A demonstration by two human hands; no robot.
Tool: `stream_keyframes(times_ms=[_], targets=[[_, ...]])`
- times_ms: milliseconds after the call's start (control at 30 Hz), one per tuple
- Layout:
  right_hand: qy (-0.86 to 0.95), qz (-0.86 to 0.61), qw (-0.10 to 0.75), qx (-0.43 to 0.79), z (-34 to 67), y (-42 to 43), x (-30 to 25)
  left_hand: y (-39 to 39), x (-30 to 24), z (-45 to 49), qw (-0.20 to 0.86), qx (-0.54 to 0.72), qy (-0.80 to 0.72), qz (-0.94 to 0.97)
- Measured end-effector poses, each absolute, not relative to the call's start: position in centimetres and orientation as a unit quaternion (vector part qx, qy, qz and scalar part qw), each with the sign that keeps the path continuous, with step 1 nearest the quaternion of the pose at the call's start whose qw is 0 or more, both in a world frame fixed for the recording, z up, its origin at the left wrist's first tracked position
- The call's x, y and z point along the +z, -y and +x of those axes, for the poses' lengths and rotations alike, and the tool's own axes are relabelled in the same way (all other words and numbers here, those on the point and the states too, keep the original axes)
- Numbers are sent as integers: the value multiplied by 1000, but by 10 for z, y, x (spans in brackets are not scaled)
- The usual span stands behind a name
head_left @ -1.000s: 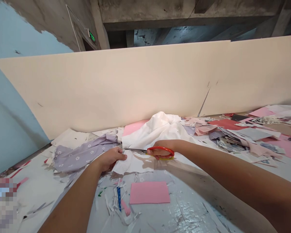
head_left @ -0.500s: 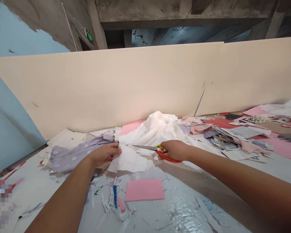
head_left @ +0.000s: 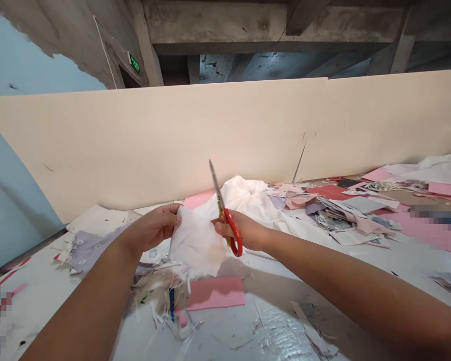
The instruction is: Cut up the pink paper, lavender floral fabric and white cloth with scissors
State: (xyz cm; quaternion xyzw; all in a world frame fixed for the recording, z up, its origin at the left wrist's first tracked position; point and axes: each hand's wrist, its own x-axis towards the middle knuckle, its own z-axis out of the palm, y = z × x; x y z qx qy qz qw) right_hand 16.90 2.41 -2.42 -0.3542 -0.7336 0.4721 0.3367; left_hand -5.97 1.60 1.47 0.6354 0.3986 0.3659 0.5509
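My left hand pinches the upper left edge of a piece of white cloth, which hangs down between my hands. In my right hand is a pair of scissors with red and yellow handles. Their blades look closed and point upward, tilted a little to the left. The fingertips of my right hand are at the right edge of the cloth piece; whether they grip it too I cannot tell. Behind lies a larger heap of white cloth. Just below the held piece, a pink rectangle lies flat.
A lilac flowered cloth lies left of my left hand. Thin scraps and strips litter the table. Several cut pieces and a large pink sheet lie at the right. A cream board stands along the back.
The scissors have swung from pointing left to pointing up, and their blades came away from the cloth edge. Both hands rose slightly, lifting the cloth piece, and my right hand moved left toward it.
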Motion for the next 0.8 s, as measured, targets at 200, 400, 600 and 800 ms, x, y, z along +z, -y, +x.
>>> stream_keyframes(times_ms=[200, 400, 600, 800], targets=[[660, -354, 370, 550, 153, -33, -28, -18, 16, -76, 446, 342, -507, 653], [601, -369, 369, 605, 155, -32, -30, -30, 2, -74, 303, 321, -582, 683], [413, -389, 465, 680, 151, -27, -23, -26, 3, -50, 204, 320, -639, 669], [373, -372, 526, 668, 156, -30, -18, -19, -25, -12, 677, 93, -399, 611]])
